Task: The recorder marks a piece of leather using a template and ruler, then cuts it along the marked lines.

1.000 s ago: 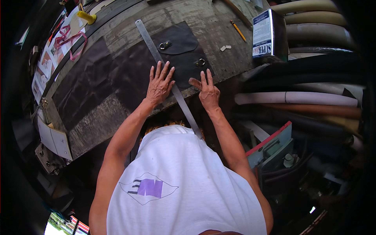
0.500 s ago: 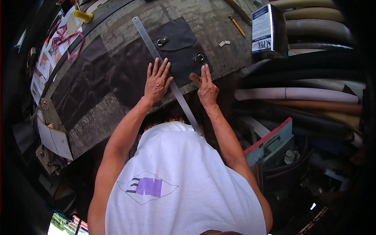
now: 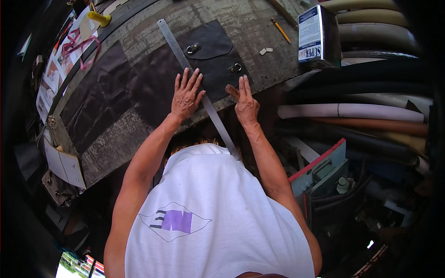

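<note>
Ruler [image 3: 214,116] lies slantwise over dark leather [image 3: 157,76], far end up on the bench [image 3: 252,28], near end past the bench edge by the shirt [image 3: 218,194]. Left hand [image 3: 186,96] palm down, fingers stretched and slightly spread, nothing clasped. Its thumb side lies over the ruler's middle; ruler shows beyond the fingertips and again below the thumb. Outer fingers on the leather left of the ruler.

Right hand [image 3: 246,105] at the bench edge, right of the ruler and apart from it. Two fingers straight and together, tips by the lower right corner of the black panel [image 3: 217,74], just below the lower ring [image 3: 236,68]. Other fingers look folded. Brown piece [image 3: 232,91] juts out on the thumb side, toward the ruler but not reaching it; can't tell what it is or whether it's gripped.

Flap [image 3: 206,41] with upper ring [image 3: 190,49] at the panel's top, right of the ruler. Farther right: two pale bits [image 3: 265,51], pencil [image 3: 281,31], tin [image 3: 310,37]. Ribbon [image 3: 83,48] and yellow cone [image 3: 98,19] far left.
</note>
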A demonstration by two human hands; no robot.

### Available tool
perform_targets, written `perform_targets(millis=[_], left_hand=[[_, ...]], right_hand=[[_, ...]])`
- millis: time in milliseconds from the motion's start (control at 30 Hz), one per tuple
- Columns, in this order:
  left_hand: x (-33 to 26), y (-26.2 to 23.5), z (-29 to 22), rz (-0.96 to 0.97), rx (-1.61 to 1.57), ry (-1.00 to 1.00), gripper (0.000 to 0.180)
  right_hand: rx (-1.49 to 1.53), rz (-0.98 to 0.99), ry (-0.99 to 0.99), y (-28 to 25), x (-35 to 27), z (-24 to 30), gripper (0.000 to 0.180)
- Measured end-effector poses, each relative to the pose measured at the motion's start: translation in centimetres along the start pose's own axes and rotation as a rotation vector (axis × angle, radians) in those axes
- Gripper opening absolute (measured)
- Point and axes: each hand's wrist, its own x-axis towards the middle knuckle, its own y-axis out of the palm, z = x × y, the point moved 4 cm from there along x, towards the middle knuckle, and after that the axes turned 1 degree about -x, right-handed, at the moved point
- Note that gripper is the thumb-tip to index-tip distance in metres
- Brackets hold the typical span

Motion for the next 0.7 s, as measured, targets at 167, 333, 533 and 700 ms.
perform_targets(millis=[167, 333, 533, 700], left_hand=[[-0.1, -0.1, 0.0, -0.001, -0.014, 0.0, 0.055], [0.1, -0.1, 0.2, -0.032, -0.05, -0.011, 0.062], [0.1, -1.2, 1.6, -0.182, -0.364, -0.093, 0.064], [1.3, -1.8, 5.0, -0.197, -0.072, -0.212, 0.063]], right_hand=[[-0.011, 0.016, 0.013, 0.2, 0.0, 0.0, 0.078], [0.009, 0.042, 0.023, 0.1, 0.0, 0.0, 0.08], [-0.012, -0.201, -0.083, -2.3, -3.8, 1.3, 0.069], [0.122, 0.067, -0.114, -1.5, -8.1, 4.2, 0.066]])
